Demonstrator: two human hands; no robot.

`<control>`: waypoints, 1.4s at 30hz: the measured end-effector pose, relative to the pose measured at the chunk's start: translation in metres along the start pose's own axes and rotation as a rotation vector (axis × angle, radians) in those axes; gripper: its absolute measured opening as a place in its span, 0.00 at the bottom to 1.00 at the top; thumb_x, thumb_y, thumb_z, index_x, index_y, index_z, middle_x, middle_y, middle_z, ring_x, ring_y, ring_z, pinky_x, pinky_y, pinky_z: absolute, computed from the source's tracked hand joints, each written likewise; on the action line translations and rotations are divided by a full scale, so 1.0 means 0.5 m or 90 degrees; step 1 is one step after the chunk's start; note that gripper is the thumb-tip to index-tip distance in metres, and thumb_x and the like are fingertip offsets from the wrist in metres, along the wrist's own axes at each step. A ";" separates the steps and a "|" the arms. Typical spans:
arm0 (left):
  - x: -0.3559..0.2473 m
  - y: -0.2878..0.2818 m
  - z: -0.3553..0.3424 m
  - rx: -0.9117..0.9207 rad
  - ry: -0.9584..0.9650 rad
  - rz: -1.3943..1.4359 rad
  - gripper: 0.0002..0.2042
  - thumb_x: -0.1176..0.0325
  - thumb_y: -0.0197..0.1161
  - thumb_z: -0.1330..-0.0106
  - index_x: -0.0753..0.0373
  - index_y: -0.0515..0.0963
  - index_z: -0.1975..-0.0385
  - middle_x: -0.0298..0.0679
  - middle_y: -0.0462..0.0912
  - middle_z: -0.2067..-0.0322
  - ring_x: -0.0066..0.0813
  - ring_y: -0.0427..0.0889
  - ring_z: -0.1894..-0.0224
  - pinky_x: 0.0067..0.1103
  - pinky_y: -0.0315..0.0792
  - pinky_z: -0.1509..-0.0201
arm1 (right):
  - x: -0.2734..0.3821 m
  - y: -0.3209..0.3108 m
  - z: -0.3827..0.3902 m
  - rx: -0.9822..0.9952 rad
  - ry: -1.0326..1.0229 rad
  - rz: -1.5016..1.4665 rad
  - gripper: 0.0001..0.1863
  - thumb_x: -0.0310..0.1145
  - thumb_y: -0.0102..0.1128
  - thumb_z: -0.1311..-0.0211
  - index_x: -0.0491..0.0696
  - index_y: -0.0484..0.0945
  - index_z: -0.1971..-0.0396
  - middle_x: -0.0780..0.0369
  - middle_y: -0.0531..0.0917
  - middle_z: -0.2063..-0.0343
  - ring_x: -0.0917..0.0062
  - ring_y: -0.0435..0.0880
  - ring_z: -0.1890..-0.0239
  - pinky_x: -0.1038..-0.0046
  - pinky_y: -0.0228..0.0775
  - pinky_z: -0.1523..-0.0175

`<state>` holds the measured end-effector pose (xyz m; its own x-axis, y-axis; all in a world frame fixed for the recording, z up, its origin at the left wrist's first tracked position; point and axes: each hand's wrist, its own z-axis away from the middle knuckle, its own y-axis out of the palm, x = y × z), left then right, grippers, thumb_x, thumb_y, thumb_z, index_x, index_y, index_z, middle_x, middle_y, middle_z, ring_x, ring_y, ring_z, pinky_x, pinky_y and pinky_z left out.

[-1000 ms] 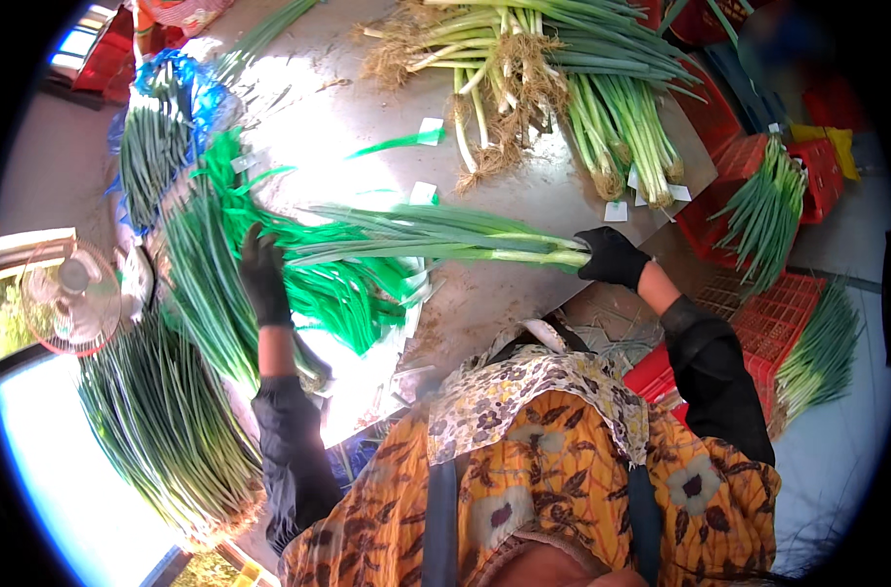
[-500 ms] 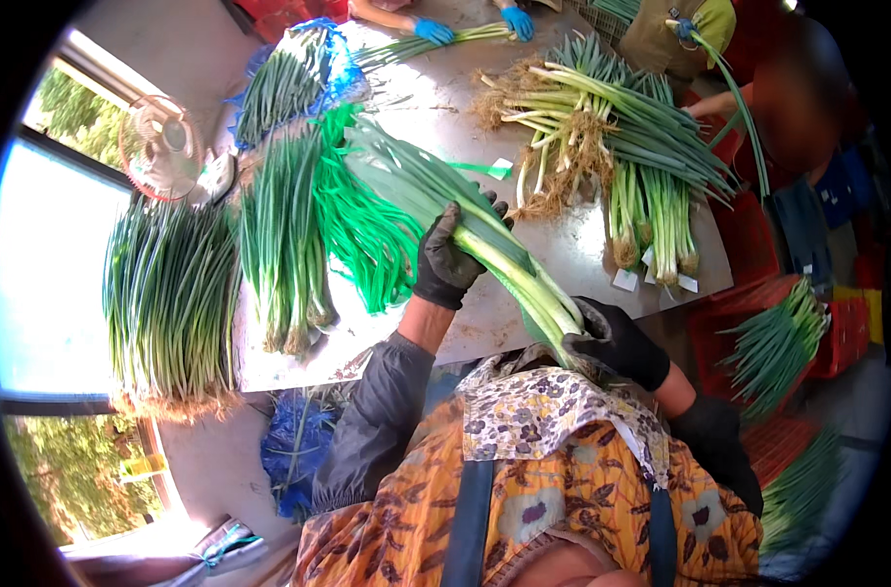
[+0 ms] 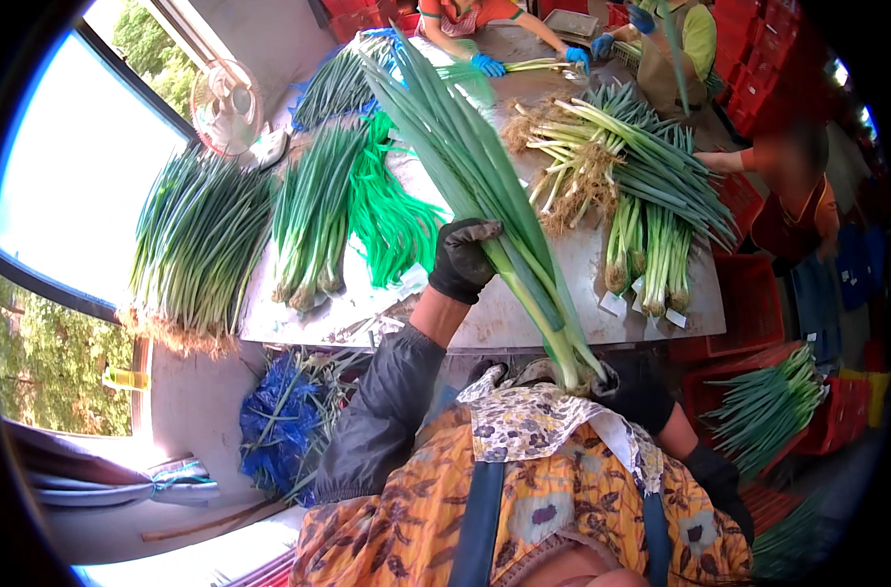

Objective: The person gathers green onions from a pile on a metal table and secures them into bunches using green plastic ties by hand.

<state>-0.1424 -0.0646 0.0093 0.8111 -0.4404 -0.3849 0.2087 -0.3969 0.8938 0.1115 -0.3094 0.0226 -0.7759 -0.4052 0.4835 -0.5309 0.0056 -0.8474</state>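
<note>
A bundle of long green onions (image 3: pixel 509 230) slants across the middle of the view, leaves up and left, white root ends low by my apron. My left hand (image 3: pixel 465 259), in a black glove, is closed around its middle. My right hand (image 3: pixel 639 393), also black-gloved, is at the root ends with its fingers curled against them; part of those fingers is dark and hard to see. Just past my left hand, bright green plastic ties (image 3: pixel 391 210) are spread on the table beside an upright-stacked row of green onions (image 3: pixel 318 210).
The metal table (image 3: pixel 524 318) carries a heap of onions with roots (image 3: pixel 612 161) and tied bundles (image 3: pixel 651 245) at right. A fan (image 3: pixel 227 106) stands far left by more onions (image 3: pixel 201 245). Blue plastic (image 3: pixel 284 421) lies below. Red crates (image 3: pixel 744 303) and co-workers (image 3: pixel 470 20) are around the table.
The bundle has swung more upright, its leaf tips rising. Its root ends are lower, close to my apron. The view has shifted, and a co-worker at right is seen more fully.
</note>
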 end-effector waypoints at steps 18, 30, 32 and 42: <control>-0.080 0.348 -0.105 0.158 0.146 -0.577 0.15 0.82 0.62 0.47 0.67 0.75 0.58 0.39 0.80 0.60 0.31 0.81 0.58 0.26 0.77 0.52 | -0.026 -0.010 -0.325 -0.043 0.024 -0.349 0.37 0.42 0.78 0.62 0.43 0.72 0.51 0.58 0.83 0.62 0.72 0.81 0.60 0.70 0.73 0.54; -0.048 0.102 -0.084 0.119 -0.022 -0.862 0.27 0.77 0.73 0.53 0.67 0.72 0.50 0.37 0.82 0.60 0.24 0.80 0.59 0.23 0.76 0.54 | -0.048 0.079 -0.446 -0.076 0.063 -0.434 0.27 0.40 0.74 0.55 0.44 0.77 0.55 0.61 0.82 0.61 0.77 0.80 0.60 0.72 0.72 0.52; -0.066 0.129 -0.120 0.096 0.004 -0.891 0.21 0.77 0.71 0.50 0.69 0.75 0.55 0.38 0.83 0.63 0.24 0.82 0.61 0.21 0.77 0.58 | -0.026 0.051 -0.472 -0.111 0.112 -0.588 0.24 0.39 0.73 0.53 0.44 0.78 0.57 0.61 0.83 0.64 0.78 0.81 0.63 0.73 0.72 0.55; -0.132 0.160 -0.131 0.097 -0.045 -0.921 0.21 0.77 0.69 0.49 0.69 0.74 0.53 0.40 0.83 0.60 0.27 0.82 0.59 0.24 0.78 0.56 | -0.061 0.058 -0.491 -0.038 0.024 -0.471 0.32 0.27 0.71 0.52 0.47 0.70 0.44 0.62 0.78 0.50 0.78 0.78 0.52 0.72 0.73 0.48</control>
<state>-0.1432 -0.0143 0.1211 -0.0824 0.3741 -0.9237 0.7412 -0.5966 -0.3077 0.0362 -0.0723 0.0369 -0.2181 -0.2907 0.9316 -0.9364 -0.2067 -0.2838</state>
